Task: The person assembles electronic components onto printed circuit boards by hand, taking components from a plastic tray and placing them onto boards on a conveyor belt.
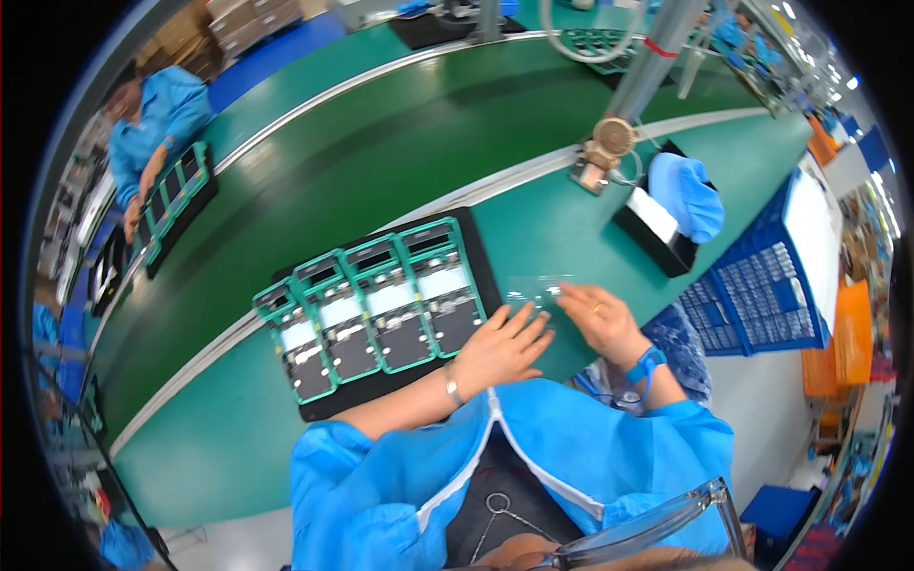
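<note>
On the green table a thin clear plastic sheet (pixel 531 288) with shiny spots lies right of the board tray. My right hand (pixel 606 325), with a blue strap at the wrist, pinches the sheet's right edge between thumb and fingers. My left hand (pixel 502 350) is stretched out with fingers apart, its fingertips at the sheet's near edge. Beside that hand, several green-framed panels with black and white parts (pixel 388 303) stand side by side on a black tray (pixel 481 249). My left forearm passes over the tray's near right corner.
A black box (pixel 650 238) with blue cloth (pixel 687 195) stands at the right, near a metal post (pixel 657 62). Beyond it is a blue crate (pixel 762 290) of small clear parts. A dark green belt (pixel 381 143) runs behind; a co-worker (pixel 157 124) handles a similar tray at far left.
</note>
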`<move>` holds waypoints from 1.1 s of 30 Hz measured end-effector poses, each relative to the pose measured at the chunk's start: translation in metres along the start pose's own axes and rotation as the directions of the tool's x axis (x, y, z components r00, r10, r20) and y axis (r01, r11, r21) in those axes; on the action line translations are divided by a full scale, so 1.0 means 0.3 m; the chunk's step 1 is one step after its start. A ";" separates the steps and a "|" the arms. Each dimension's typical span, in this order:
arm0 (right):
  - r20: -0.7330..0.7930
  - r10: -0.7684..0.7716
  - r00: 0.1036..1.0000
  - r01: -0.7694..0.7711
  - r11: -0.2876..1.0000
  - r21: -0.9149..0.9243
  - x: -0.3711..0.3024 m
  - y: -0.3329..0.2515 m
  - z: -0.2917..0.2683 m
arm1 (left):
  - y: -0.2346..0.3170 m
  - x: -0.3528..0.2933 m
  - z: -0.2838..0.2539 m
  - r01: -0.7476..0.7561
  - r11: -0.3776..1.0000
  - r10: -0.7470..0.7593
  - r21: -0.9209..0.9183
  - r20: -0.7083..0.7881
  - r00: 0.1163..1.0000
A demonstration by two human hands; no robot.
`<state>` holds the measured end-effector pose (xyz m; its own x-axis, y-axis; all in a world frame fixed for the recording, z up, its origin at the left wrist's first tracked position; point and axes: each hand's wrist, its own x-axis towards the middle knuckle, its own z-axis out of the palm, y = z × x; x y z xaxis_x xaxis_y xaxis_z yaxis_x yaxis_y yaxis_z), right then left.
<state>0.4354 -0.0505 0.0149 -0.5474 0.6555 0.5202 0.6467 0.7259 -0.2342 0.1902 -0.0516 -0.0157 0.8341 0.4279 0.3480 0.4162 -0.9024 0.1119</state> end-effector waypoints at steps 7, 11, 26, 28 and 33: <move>-0.026 -0.206 0.978 0.206 0.946 0.251 0.316 -0.144 0.097 | -0.098 -0.190 -0.256 0.194 0.978 -0.209 -0.082 -0.282 0.936; -0.015 -0.313 0.949 0.294 0.872 0.391 0.432 -0.261 0.241 | -0.209 -0.455 -0.368 0.567 0.820 -0.513 0.078 -0.340 0.788; 0.002 -0.512 0.859 0.485 0.816 0.314 0.599 -0.379 0.515 | -0.209 -0.558 -0.369 0.647 0.743 -0.574 0.171 -0.334 0.748; 0.013 -0.512 0.859 0.486 0.822 0.297 0.604 -0.380 0.525 | -0.213 -0.564 -0.363 0.636 0.749 -0.564 0.184 -0.327 0.758; 0.012 -0.517 0.856 0.491 0.820 0.296 0.612 -0.380 0.525 | -0.215 -0.565 -0.361 0.637 0.750 -0.565 0.179 -0.326 0.758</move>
<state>0.1774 0.0198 0.0077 -0.8092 0.1885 0.5565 0.1040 0.9781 -0.1801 -0.0173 -0.0716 0.0188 0.2787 0.8174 0.5041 0.9079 -0.3954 0.1393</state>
